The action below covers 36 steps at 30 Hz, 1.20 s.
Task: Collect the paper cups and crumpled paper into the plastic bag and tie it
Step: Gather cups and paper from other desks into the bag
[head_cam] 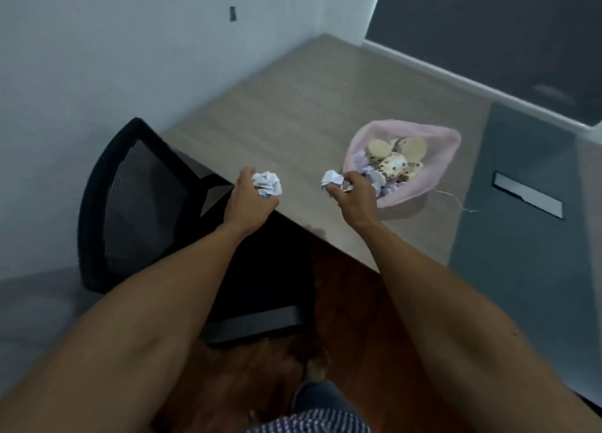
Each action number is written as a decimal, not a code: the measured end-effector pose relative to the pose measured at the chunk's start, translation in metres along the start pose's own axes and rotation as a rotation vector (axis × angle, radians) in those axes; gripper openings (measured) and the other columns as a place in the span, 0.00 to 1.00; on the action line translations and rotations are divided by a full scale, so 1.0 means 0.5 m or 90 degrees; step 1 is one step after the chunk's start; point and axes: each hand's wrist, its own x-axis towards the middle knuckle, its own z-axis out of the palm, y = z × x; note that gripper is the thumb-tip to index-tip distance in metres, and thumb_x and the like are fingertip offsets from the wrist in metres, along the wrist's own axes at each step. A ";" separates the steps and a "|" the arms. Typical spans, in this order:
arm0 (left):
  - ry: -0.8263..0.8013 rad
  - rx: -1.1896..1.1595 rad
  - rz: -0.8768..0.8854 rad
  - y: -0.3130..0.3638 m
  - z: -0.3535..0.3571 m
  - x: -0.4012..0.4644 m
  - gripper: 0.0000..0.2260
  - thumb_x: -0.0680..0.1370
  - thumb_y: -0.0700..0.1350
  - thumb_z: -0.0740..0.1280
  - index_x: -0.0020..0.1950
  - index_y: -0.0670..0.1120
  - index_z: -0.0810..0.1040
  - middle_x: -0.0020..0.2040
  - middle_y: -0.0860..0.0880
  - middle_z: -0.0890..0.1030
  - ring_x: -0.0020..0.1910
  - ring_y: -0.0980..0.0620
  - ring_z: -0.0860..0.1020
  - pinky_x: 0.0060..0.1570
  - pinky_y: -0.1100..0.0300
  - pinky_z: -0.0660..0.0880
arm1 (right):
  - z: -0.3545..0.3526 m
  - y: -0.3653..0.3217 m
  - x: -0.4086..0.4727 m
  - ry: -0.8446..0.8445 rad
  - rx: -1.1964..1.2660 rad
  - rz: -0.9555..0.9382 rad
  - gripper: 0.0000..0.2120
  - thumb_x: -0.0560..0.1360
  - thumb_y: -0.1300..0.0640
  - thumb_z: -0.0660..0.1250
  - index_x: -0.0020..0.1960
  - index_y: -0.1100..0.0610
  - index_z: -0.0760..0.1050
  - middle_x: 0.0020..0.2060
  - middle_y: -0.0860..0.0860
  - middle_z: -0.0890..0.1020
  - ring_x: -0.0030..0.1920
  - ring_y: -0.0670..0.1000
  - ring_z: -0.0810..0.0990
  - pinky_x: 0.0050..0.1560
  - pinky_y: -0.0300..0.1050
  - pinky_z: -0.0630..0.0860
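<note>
Left hand (249, 196) gripping paper ball (267, 184), right hand (353, 193) likewise

head-worn view, looking down, hands near

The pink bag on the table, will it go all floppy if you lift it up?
Probably floppy: the pink bag looks thin and slumps open on the table. Likely light too, since only paper cups and crumpled paper show inside. Lifted by one edge, it might sag and spill.
</note>
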 end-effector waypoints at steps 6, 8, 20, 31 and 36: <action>-0.072 -0.028 0.082 0.126 0.126 0.050 0.23 0.64 0.50 0.73 0.56 0.50 0.69 0.52 0.47 0.80 0.50 0.47 0.79 0.47 0.57 0.74 | -0.154 0.086 0.031 0.084 -0.035 0.048 0.18 0.72 0.54 0.77 0.58 0.61 0.79 0.51 0.55 0.79 0.50 0.53 0.76 0.47 0.40 0.65; -0.083 -0.005 0.115 0.157 0.174 0.075 0.24 0.65 0.47 0.75 0.59 0.48 0.72 0.56 0.44 0.77 0.55 0.45 0.76 0.50 0.60 0.70 | -0.188 0.115 0.053 0.094 -0.035 0.061 0.18 0.73 0.55 0.76 0.59 0.61 0.79 0.51 0.56 0.79 0.51 0.54 0.77 0.49 0.43 0.69; -0.146 0.154 0.133 0.282 0.433 0.257 0.31 0.72 0.57 0.71 0.72 0.48 0.71 0.63 0.46 0.69 0.62 0.43 0.74 0.60 0.46 0.75 | -0.276 0.276 0.294 0.144 -0.051 0.089 0.15 0.74 0.55 0.75 0.58 0.60 0.80 0.53 0.57 0.84 0.51 0.57 0.81 0.51 0.51 0.77; -0.121 0.127 0.122 0.307 0.579 0.335 0.20 0.78 0.40 0.68 0.70 0.42 0.72 0.67 0.41 0.71 0.62 0.40 0.75 0.63 0.50 0.71 | -0.268 0.348 0.398 0.085 -0.177 0.077 0.25 0.78 0.59 0.70 0.73 0.57 0.70 0.68 0.57 0.75 0.61 0.61 0.78 0.60 0.56 0.75; -0.046 0.140 0.176 0.307 0.547 0.319 0.10 0.79 0.44 0.66 0.58 0.44 0.79 0.55 0.44 0.81 0.53 0.43 0.79 0.53 0.51 0.75 | -0.260 0.338 0.384 0.081 -0.221 0.046 0.14 0.79 0.55 0.66 0.63 0.55 0.74 0.60 0.55 0.77 0.51 0.62 0.81 0.50 0.58 0.78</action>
